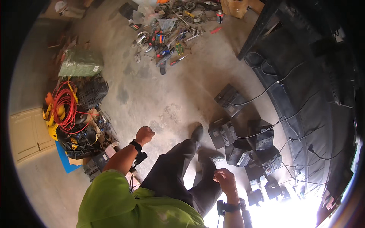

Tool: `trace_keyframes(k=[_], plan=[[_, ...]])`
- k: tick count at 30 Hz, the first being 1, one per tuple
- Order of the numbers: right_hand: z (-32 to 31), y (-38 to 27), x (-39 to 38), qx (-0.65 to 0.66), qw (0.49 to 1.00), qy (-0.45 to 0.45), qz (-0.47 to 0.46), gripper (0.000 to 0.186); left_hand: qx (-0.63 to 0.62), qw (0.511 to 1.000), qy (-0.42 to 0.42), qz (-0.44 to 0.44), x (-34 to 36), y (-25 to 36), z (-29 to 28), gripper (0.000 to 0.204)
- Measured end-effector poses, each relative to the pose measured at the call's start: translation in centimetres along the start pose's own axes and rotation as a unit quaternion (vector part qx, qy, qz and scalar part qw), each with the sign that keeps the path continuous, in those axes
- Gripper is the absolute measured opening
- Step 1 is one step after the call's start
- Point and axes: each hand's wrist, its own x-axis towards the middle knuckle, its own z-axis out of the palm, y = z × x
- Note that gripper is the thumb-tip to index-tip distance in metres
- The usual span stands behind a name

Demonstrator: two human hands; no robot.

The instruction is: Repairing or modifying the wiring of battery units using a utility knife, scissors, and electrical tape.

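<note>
I am holding my left hand (145, 135) out over the floor (167, 102), curling its fingers into a fist. My right hand (227, 181) is hanging beside my right leg (206, 186), fingers bending in; I cannot tell if they are pressing together. The black boxes (263, 140) are sitting on the floor, ahead and right of that hand.

Beyond one red cable coil (65, 108), one green bundle (79, 64) is being counted, and on its near side, one blue panel (65, 161); to its right, two hands (one left hand (145, 135), one right hand (227, 181)), two shoes (197, 133) and at least five dark boxes (228, 95) are being counted.
</note>
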Motion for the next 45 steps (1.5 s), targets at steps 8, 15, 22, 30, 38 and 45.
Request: trace_keyframes(k=[8, 15, 22, 30, 38, 45], plan=[[-0.5, -0.9, 2.5, -0.073, 0.993, 0.024, 0.092, 0.015, 0.008, 0.997, 0.056, -0.055, 4.8, -0.6, -3.7, 0.031], [5.6, 0.7, 5.3, -0.046, 0.963, 0.14, 0.225, 0.021, 0.227, 0.941, 0.051, 0.246, 24.4, -4.3, -4.9, 0.022], [15.2, -8.6, 18.4, -0.471, 0.873, -0.107, -0.072, 0.018, 0.107, 0.983, 0.128, 0.069, 41.8, -5.3, -15.5, 0.032], [18.0, -13.7, 28.4, -0.089, 0.968, -0.021, 0.235, 0.022, 0.04, 0.99, 0.13, 0.019, 55.4, -4.8, -21.2, 0.039], [19.0, -13.6, 28.7, 0.109, 0.953, 0.076, 0.272, 0.019, 0.099, 0.978, 0.131, 0.129, 61.0, -5.2, -19.4, 0.056], [19.8, -13.3, 29.9, 0.085, 0.944, 0.058, 0.313, 0.019, 0.111, 0.992, 0.035, 0.049, 61.3, -3.1, -19.0, 0.073]])
